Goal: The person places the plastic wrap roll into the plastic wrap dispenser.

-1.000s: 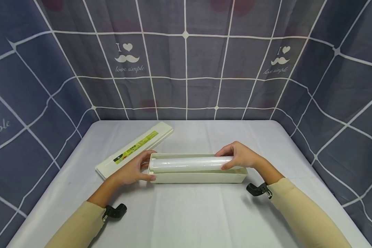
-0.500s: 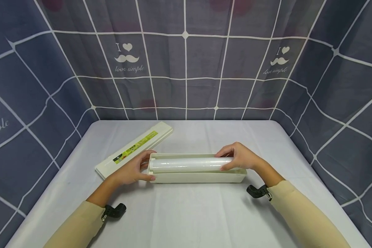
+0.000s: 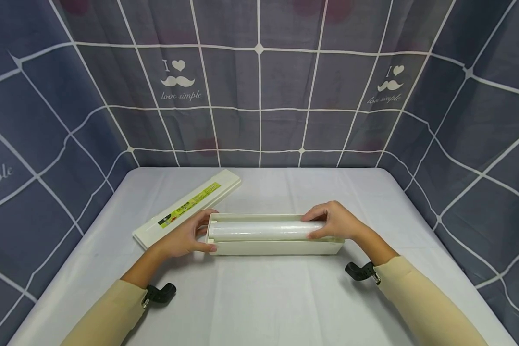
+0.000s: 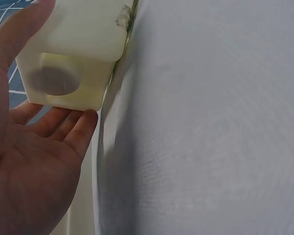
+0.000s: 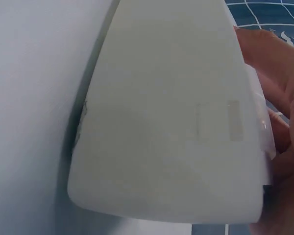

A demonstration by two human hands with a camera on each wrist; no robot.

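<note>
A long cream-white box (image 3: pixel 277 248) stands open on the table, its length running left to right. Inside it lies a white, shiny roll of cling film (image 3: pixel 259 231). My left hand (image 3: pixel 183 238) grips the box's left end, thumb at the front and fingers behind; the left wrist view shows a round hole in that end wall (image 4: pixel 27 83). With thumb and fingers, my right hand (image 3: pixel 339 222) holds the roll near its right end, which the hand partly hides. In the right wrist view, the box's front wall (image 5: pixel 161 117) fills the middle, the thumb above its top edge.
Behind my left hand a cream lid (image 3: pixel 216 191) with a yellow-green label (image 3: pixel 190 204) lies slanted on the table. White cloth (image 3: pixel 264 298) covers the tabletop. Grey-blue checked curtains (image 3: pixel 281 81) hang behind and at both sides.
The right end of the roll has sunk slightly lower into the box, with my right hand moving down along with it. My left hand and the lid stay in place.
</note>
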